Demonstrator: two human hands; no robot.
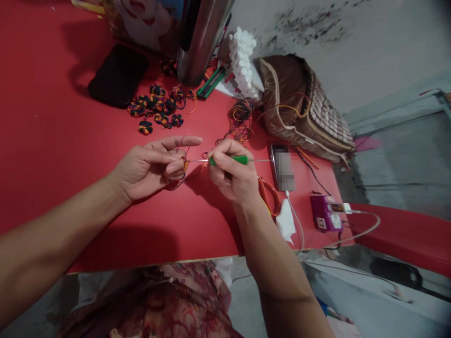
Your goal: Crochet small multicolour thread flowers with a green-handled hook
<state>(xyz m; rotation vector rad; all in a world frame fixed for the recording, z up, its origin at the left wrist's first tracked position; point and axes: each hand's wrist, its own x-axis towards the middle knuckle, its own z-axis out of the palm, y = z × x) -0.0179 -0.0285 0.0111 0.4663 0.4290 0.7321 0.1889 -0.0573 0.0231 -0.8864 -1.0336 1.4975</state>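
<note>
My right hand [230, 171] is closed around the green grip of a crochet hook [238, 160], whose thin metal shaft points left. The hook's tip meets a small orange piece of crochet [186, 165] pinched between the thumb and fingers of my left hand [158, 162]. My left index finger is stretched out, with a strand of reddish yarn looped over it. Beyond my hands lies a loose tangle of multicoloured yarn [241, 119]. Several small crocheted flowers [158, 105] in dark, orange and purple yarn are piled to its left.
On the red table [52, 155] are a black pouch-like object [118, 75], a metal cylinder [204, 42], a green cutter [211, 83] and a brown cushion-like bag [285, 94]. At right lie a charging phone [282, 166], orange-handled scissors [269, 195] and a purple power adapter [322, 213] with cables.
</note>
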